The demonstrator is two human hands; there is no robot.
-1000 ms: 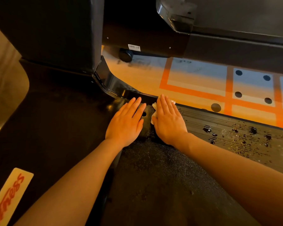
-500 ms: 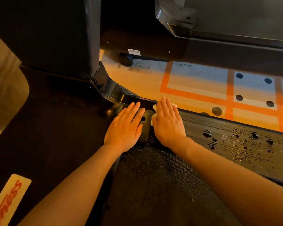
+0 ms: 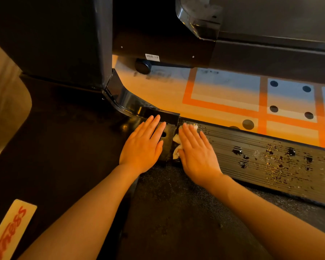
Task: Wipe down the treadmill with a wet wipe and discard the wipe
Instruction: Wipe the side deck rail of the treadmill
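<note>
Pressing flat on the wet wipe (image 3: pixel 176 145), the right hand (image 3: pixel 197 154) has its fingers straight and close together, so no real grip, just palm and fingers holding the white wipe down on the treadmill's ribbed side rail (image 3: pixel 261 162). Only bits of the wipe peek out by the thumb and at the fingertips. The left hand (image 3: pixel 143 147) lies flat too, fingers straight, resting on the black end piece (image 3: pixel 167 136) right beside the right hand. Wet droplets (image 3: pixel 270 156) sit on the rail further to the right. The treadmill belt (image 3: pixel 176 212) runs under both forearms. Beyond the rail, the floor (image 3: pixel 223 96) has orange lines and dark dots.
</note>
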